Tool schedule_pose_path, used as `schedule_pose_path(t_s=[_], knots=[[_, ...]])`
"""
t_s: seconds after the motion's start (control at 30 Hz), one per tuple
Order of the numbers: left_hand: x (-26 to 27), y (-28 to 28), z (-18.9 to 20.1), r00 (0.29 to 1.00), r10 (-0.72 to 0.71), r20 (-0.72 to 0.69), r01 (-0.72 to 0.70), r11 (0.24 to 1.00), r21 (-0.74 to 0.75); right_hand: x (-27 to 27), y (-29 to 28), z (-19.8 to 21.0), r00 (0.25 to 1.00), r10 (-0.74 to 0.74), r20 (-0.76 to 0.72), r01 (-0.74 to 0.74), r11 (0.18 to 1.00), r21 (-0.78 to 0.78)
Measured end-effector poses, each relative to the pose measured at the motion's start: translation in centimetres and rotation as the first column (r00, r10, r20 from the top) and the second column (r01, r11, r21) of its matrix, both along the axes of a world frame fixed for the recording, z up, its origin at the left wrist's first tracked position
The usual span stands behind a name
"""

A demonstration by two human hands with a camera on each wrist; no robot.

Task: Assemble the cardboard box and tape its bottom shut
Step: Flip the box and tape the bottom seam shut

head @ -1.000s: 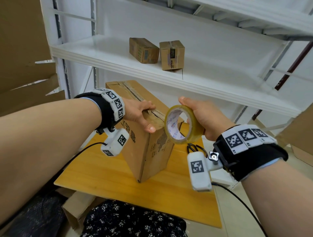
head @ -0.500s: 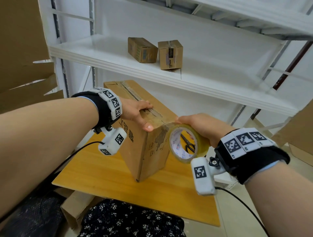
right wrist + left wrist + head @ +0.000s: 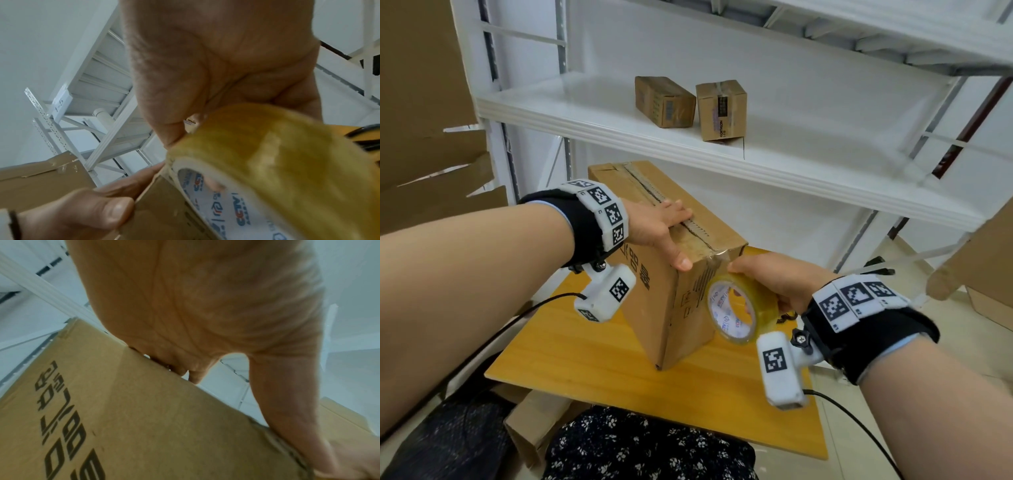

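Tape roll now lower than a second ago: then the right hand held it up in the air beside the box, now it sits against the box's near right face, just under the top corner, where a short shiny strip of tape crosses the edge. Right hand grips the roll, fingers through the core and thumb on the outer rim. Left hand has stayed on the box top, fingers laid flat along the centre seam, thumb hooked down over the near corner; pressing, not pinching. Box stands upright on the wooden table, flaps folded in, seam running near to far; nothing of its inside can be seen. Behind, a white shelf carries two small cartons side by side, both closed, contents hidden. Flat cardboard sheets lean at far left. Right of the box, partly hidden by the right wrist, something black lies on the table, too little visible to name.
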State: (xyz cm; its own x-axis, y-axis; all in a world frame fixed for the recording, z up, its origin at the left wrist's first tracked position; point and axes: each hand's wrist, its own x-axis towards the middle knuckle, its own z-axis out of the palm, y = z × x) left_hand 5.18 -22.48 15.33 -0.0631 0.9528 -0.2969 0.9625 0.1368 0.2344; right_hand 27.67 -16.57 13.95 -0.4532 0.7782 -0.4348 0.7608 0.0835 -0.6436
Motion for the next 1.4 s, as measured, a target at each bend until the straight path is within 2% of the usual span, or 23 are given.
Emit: schedule_pose_path(t_s=[0.3,0.53,0.77,0.87,0.97,1.07,1.17,1.4], knots=[[0.6,0.1,0.1,0.997,0.024,-0.073,-0.030,0.997,-0.074,-0.9,0.6,-1.6,0.999,-0.011,-0.040,0.011,1.000,-0.012],[1.2,0.1,0.1,0.993,0.034,-0.115,-0.042,0.997,-0.068,-1.6,1.8,-2.4,0.995,-0.042,-0.088,0.043,0.999,0.003],[1.5,-0.2,-0.1,0.994,0.015,-0.110,-0.022,0.998,-0.063,-2.0,1.6,-2.0,0.978,-0.106,-0.179,0.080,0.986,-0.149],[2.1,-0.2,0.0,0.984,0.005,-0.178,-0.016,0.998,-0.060,-2.1,1.4,-1.9,0.976,-0.111,-0.187,0.077,0.981,-0.181],[4.2,-0.2,-0.2,0.962,-0.017,-0.274,0.010,1.000,-0.027,-2.2,1.7,-2.4,0.971,-0.104,-0.214,0.072,0.986,-0.150],[5.2,-0.1,-0.9,0.958,-0.002,-0.287,0.024,0.997,0.072,-2.3,1.7,-2.8,0.957,-0.112,-0.269,0.079,0.988,-0.132],[4.5,-0.1,-1.1,0.952,0.023,-0.305,0.008,0.995,0.099,-2.7,1.5,-3.1,0.950,-0.131,-0.284,0.095,0.986,-0.139],[2.0,-1.1,-0.2,0.952,0.068,-0.298,-0.054,0.997,0.056,-4.4,0.0,-3.0,0.960,0.018,-0.281,-0.071,0.981,-0.178]])
